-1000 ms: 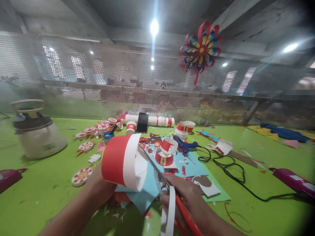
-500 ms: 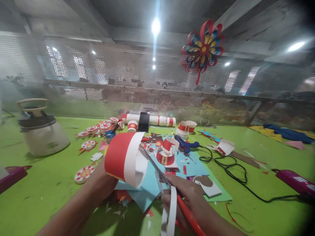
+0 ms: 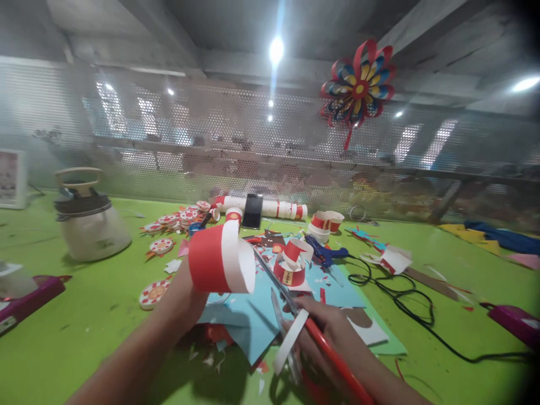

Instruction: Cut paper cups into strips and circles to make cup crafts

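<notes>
My left hand (image 3: 185,298) is wrapped round a red-and-white paper cup (image 3: 206,261), its white open side turned right. The fingers are mostly hidden behind the cup. My right hand (image 3: 331,329) grips a pair of red-handled scissors (image 3: 277,279), blades spread and pointing up and left. The upper blade's tip is close to the cup's white edge; I cannot tell whether they touch. Across the scissors near my right fingers lies a narrow white paper strip (image 3: 291,342). Below them, blue paper sheets (image 3: 253,332) carry cut scraps.
Cut paper cups (image 3: 291,275) and a blue glue gun (image 3: 324,251) with a black cable lie beyond. Round red-and-white paper pieces (image 3: 154,293) are on the left, near a large jug (image 3: 93,230). A phone (image 3: 252,211) leans on a stack of cups (image 3: 278,209).
The scissors' upper blade has come out of the cup's opening. The white strip has swung from hanging down to lying slanted across the scissors. My view has turned slightly left.
</notes>
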`<state>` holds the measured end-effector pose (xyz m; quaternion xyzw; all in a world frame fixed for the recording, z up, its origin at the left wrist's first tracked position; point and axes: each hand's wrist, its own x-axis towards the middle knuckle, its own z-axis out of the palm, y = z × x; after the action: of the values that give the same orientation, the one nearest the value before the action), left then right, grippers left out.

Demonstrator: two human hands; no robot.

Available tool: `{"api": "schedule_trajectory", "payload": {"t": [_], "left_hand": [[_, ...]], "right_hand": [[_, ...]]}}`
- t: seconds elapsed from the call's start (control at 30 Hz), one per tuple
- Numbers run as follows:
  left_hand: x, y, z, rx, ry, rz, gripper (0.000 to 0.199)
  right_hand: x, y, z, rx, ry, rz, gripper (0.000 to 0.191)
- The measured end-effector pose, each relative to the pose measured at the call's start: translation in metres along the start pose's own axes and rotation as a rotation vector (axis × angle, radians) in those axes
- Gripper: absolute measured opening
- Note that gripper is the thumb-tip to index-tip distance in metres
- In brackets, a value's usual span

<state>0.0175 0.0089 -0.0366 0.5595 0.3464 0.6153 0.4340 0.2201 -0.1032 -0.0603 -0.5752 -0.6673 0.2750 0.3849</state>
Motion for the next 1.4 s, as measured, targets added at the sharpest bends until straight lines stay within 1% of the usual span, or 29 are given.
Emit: {"api": "schedule_trajectory", "payload": {"t": [0.1, 0.2, 0.27, 0.33, 0.4, 0.43, 0.5, 0.57, 0.6, 0.67, 0.77, 0.87, 0.97, 1.03, 1.1, 1.2, 1.27, 1.33, 1.4], "left_hand": [[0.004, 0.003, 0.001, -0.015, 0.002, -0.007, 0.020], [0.006, 0.006, 0.000, -0.030, 0.047, 0.007, 0.021], [0.005, 0.008, 0.000, -0.043, 0.073, 0.071, 0.021], [0.004, 0.009, -0.001, -0.032, 0.095, 0.131, 0.025], [0.006, 0.009, -0.001, -0.002, 0.128, 0.154, 0.028], [0.008, 0.007, -0.002, 0.008, 0.153, 0.146, 0.028], [0.013, 0.001, -0.005, -0.008, 0.201, 0.106, 0.030], [0.019, -0.005, -0.007, -0.097, 0.229, 0.054, 0.031], [0.021, -0.008, -0.008, -0.154, 0.235, 0.037, 0.029], [0.023, -0.010, -0.006, -0.247, 0.235, 0.017, 0.023], [0.017, -0.008, 0.001, -0.289, 0.230, -0.012, 0.024], [0.007, -0.003, 0.010, -0.328, 0.151, -0.075, 0.027], [0.000, -0.002, 0.014, -0.386, 0.085, -0.157, 0.028], [-0.001, -0.003, 0.013, -0.443, 0.071, -0.248, 0.025], [-0.002, -0.002, 0.013, -0.470, 0.040, -0.332, 0.020], [-0.002, 0.001, 0.011, -0.426, -0.082, -0.406, 0.018], [-0.002, 0.002, 0.011, -0.394, -0.178, -0.460, 0.019], [-0.003, 0.003, 0.010, -0.396, -0.235, -0.503, 0.019], [-0.004, 0.004, 0.010, -0.417, -0.268, -0.523, 0.018]], "right_hand": [[0.002, 0.001, -0.008, 0.002, -0.001, -0.029, 0.023], [0.002, 0.001, -0.013, 0.041, -0.008, -0.062, 0.026], [0.002, 0.003, -0.014, 0.067, -0.020, -0.049, 0.031], [0.003, 0.007, -0.014, 0.109, -0.044, -0.022, 0.040], [0.003, 0.011, -0.013, 0.145, -0.057, 0.013, 0.046], [0.003, 0.013, -0.012, 0.135, -0.048, 0.024, 0.046], [0.003, 0.014, -0.013, 0.040, -0.022, 0.029, 0.040], [0.002, 0.015, -0.015, -0.129, -0.020, 0.001, 0.033], [0.002, 0.016, -0.015, -0.223, -0.027, -0.018, 0.033], [0.001, 0.018, -0.015, -0.407, -0.048, -0.042, 0.039], [0.000, 0.021, -0.007, -0.583, -0.080, -0.048, 0.043], [0.000, 0.017, 0.002, -0.561, -0.079, -0.062, 0.041], [0.002, 0.008, 0.006, -0.430, -0.073, -0.001, 0.036], [0.003, 0.003, 0.004, -0.351, -0.064, 0.051, 0.036], [0.004, 0.000, 0.002, -0.288, -0.019, 0.055, 0.039], [0.005, -0.003, -0.002, -0.188, -0.008, 0.016, 0.037], [0.005, -0.007, -0.005, -0.111, -0.027, 0.032, 0.040], [0.006, -0.010, -0.008, -0.051, -0.033, 0.058, 0.046], [0.006, -0.013, -0.010, -0.022, -0.044, 0.060, 0.050]]}}
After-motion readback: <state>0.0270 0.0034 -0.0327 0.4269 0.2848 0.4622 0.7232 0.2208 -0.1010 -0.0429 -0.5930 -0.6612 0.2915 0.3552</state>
